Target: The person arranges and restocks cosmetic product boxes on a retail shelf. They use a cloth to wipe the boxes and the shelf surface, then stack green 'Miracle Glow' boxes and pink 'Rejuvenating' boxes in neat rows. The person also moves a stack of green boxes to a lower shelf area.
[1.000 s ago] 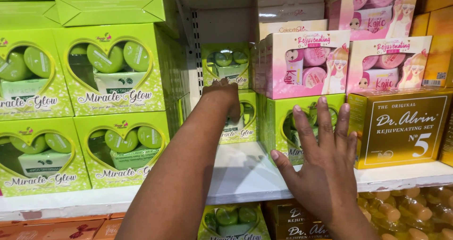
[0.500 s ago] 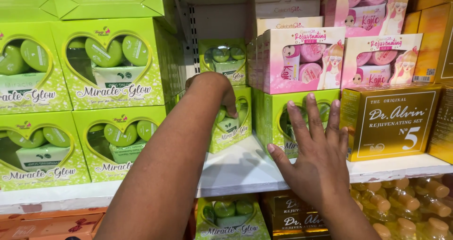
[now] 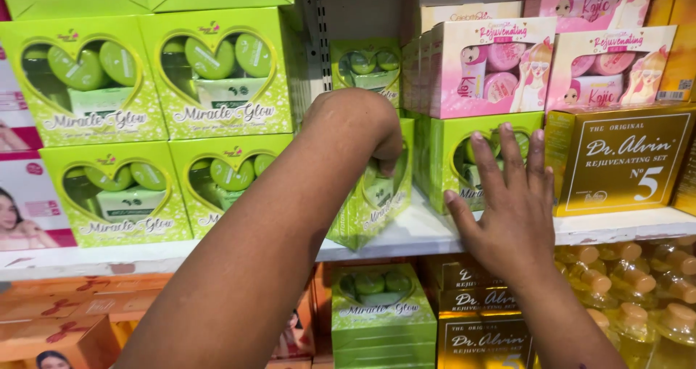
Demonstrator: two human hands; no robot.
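Observation:
My left hand [image 3: 355,119] reaches in from the lower left and is closed over the top of a lime-green heart-window box [image 3: 366,213]. That box leans forward, its bottom at the edge of the white shelf [image 3: 623,224]. My right hand [image 3: 507,209] lies flat with fingers spread against the front of a neighbouring green box [image 3: 446,159], just right of the tilted one. It holds nothing. Behind my left hand, another green box [image 3: 366,64] stands deeper in the shelf gap.
Stacked green heart-window boxes [image 3: 217,72] fill the left of the shelf. Pink boxes [image 3: 478,64] sit above the right green box, and a gold box [image 3: 623,159] stands to the right. Below are a green box [image 3: 377,311], gold boxes [image 3: 478,333] and yellow bottles [image 3: 638,296].
My left hand has drawn the green box forward and tipped it toward the shelf edge. My right hand has stayed pressed on the neighbouring box.

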